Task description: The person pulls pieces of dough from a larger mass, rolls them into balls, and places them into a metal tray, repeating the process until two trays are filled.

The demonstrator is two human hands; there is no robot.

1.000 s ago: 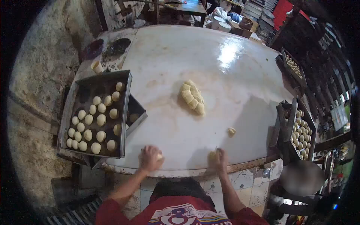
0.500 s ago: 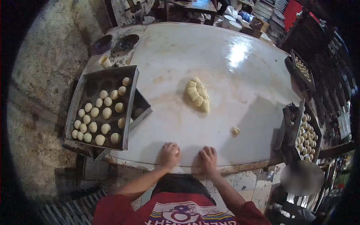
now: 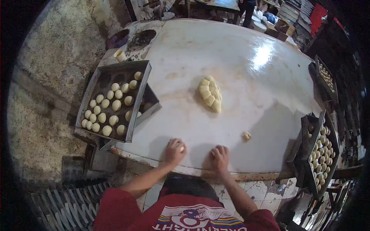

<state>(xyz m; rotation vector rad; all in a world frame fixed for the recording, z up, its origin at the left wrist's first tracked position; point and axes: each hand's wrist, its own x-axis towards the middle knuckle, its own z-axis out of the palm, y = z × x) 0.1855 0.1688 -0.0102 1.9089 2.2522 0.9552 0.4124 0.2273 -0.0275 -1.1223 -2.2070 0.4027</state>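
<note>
My left hand is curled low over the white tabletop near its front edge, with a bit of something pale, likely dough, showing at its fingers. Beside it on the right, my right hand is cupped down on the surface, and whatever lies under its fingers is hidden. A large scored piece of dough lies farther in, beyond both hands. To the right of my right hand rests a small scrap of dough. Round dough balls sit in a dark metal tray to the left.
Under the left tray is another tray, and a small cup stands behind. On the right edge are stacked trays with dough balls and a farther tray. A person's legs show beyond the table.
The view has shifted, so the table and trays appear farther right. Both hands remain low at the front edge, with my left hand slightly turned and a pale bit now visible at it.
</note>
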